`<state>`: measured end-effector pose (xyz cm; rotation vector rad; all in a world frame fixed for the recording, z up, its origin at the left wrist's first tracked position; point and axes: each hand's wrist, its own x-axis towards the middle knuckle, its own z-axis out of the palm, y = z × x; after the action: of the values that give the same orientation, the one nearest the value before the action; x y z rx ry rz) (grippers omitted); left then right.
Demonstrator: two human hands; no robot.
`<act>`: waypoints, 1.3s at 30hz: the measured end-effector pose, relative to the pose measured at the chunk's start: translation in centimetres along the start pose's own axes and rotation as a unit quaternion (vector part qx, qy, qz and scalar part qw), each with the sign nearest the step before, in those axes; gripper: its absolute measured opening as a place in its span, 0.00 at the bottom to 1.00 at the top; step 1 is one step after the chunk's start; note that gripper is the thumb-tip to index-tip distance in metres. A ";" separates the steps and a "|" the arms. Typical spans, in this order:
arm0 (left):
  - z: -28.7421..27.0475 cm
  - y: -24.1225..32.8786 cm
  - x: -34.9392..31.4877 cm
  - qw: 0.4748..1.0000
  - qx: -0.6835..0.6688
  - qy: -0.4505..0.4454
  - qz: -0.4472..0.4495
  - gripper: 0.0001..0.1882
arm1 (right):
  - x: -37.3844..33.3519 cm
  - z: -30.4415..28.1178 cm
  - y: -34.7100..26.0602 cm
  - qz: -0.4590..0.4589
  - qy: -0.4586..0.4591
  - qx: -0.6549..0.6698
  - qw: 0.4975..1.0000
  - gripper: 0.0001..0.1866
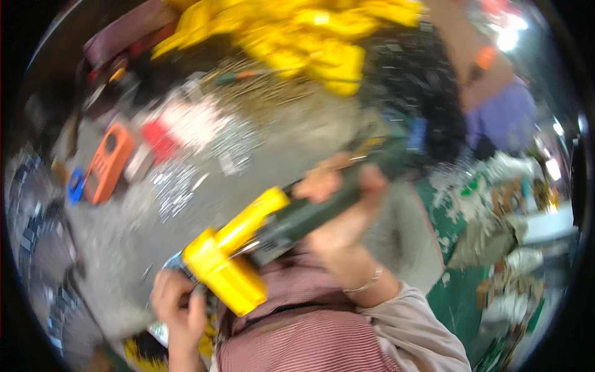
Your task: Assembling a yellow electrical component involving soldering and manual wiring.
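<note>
My right hand [344, 214] is closed around a dark green and black hand-held power tool [322, 214], held slantwise above my lap. The tool's front end meets a yellow plastic housing [232, 273], a T-shaped piece tilted over the striped pink apron [304, 341]. At the housing's lower left end, my left hand [176, 304] is closed, thumb and fingers against its edge and a dark and bluish part there. Motion blur hides the exact contact between tool tip and housing.
Loose yellow plastic parts [297, 31] lie heaped at the far side, with black parts [412, 80] to their right. Shiny small screws [173, 186] lie mid-left, near an orange device [108, 164] and a blue ring [75, 186]. Bags and cartons [514, 211] crowd the right.
</note>
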<state>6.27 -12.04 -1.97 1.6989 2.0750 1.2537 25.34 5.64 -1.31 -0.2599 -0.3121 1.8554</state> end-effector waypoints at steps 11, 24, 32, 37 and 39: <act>-0.7 -0.1 0.5 1.000 -0.015 -0.019 0.014 0.08 | 1.0 0.1 -0.7 0.006 -0.040 0.031 0.999 0.18; -0.7 -0.4 0.2 0.999 -0.019 0.004 0.043 0.14 | 0.6 0.3 -0.3 0.007 -0.058 0.042 0.997 0.18; -0.2 -0.3 -0.3 0.998 -0.008 0.038 0.044 0.14 | 0.8 0.0 -0.6 0.018 -0.071 0.055 0.996 0.18; -0.2 0.1 -0.4 0.999 -0.030 0.043 0.005 0.13 | 0.5 0.0 -0.6 0.016 -0.070 0.040 0.997 0.17; -0.3 0.1 -0.4 0.998 -0.040 0.052 0.002 0.13 | 0.6 0.1 -0.6 0.015 -0.075 0.034 0.996 0.17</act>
<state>6.30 -12.52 -1.90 1.6366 2.0474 1.4346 25.65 6.34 -1.06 -0.0786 -0.3492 1.9148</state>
